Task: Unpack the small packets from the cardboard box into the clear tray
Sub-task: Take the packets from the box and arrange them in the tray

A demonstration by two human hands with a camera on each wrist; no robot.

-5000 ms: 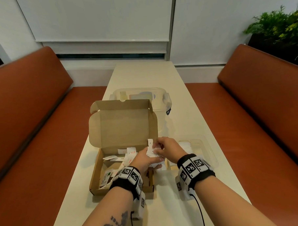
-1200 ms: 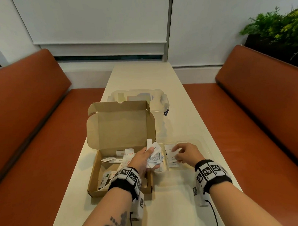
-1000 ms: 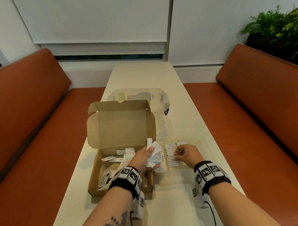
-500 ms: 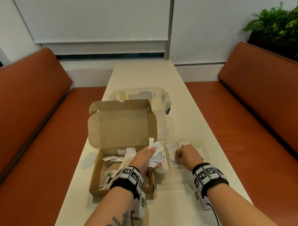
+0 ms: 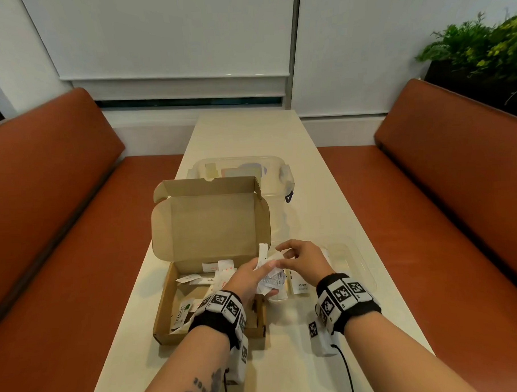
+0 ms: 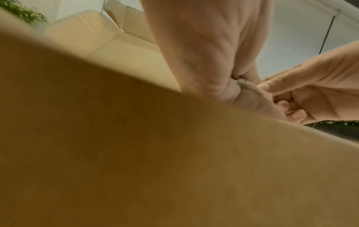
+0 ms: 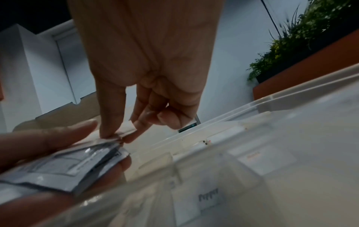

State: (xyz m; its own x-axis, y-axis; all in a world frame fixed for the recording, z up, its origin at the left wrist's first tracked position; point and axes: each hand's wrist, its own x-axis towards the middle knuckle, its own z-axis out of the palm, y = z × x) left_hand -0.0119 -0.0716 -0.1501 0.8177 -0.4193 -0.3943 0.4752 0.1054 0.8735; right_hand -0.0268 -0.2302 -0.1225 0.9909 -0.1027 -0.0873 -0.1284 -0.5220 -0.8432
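Left hand [image 5: 249, 280] gripping fanned packet bunch [image 5: 271, 279] over clear tray [image 5: 359, 268] left edge; right hand [image 5: 303, 257] pinching top packet; neighbours likely sliding out onto table

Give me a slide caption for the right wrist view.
Right hand pinches a packet from the left hand's stack, beside the clear tray.
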